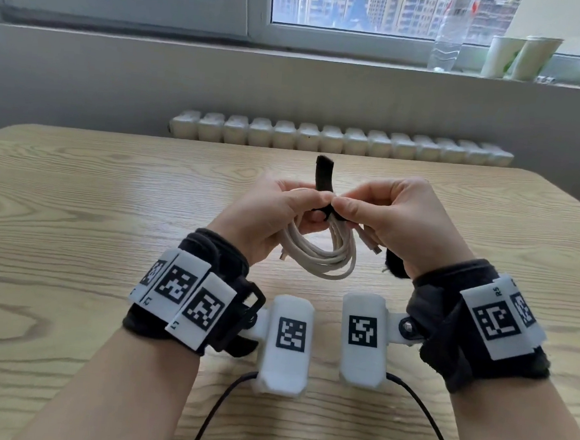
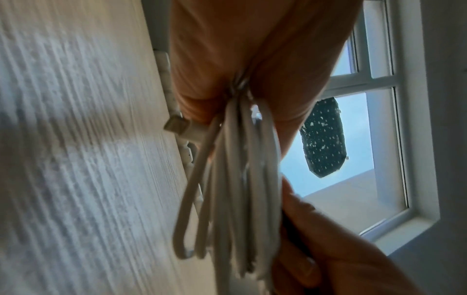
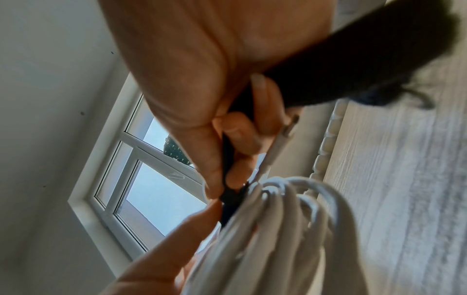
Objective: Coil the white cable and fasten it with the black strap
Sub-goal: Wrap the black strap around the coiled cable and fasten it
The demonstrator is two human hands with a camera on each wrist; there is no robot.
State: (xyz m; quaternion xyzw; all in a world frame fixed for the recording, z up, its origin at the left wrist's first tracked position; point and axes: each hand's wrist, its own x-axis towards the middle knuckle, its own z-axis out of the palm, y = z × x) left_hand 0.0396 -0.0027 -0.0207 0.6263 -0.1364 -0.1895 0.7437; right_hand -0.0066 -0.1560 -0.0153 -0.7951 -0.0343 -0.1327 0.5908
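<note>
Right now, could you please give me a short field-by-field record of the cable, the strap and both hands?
cable: white cable coiled in loops, held above the wooden table
strap: black strap at top of coil, one end sticking upward, not yet closed
left hand: left hand grips the coil's top
right hand: right hand pinches the strap against the coil
connector: one cable plug hangs free under the right hand

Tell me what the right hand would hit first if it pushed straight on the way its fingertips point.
Likely the left hand: the right hand points leftward, fingertips already meeting it over the black fabric strap on the coiled white cable.
</note>
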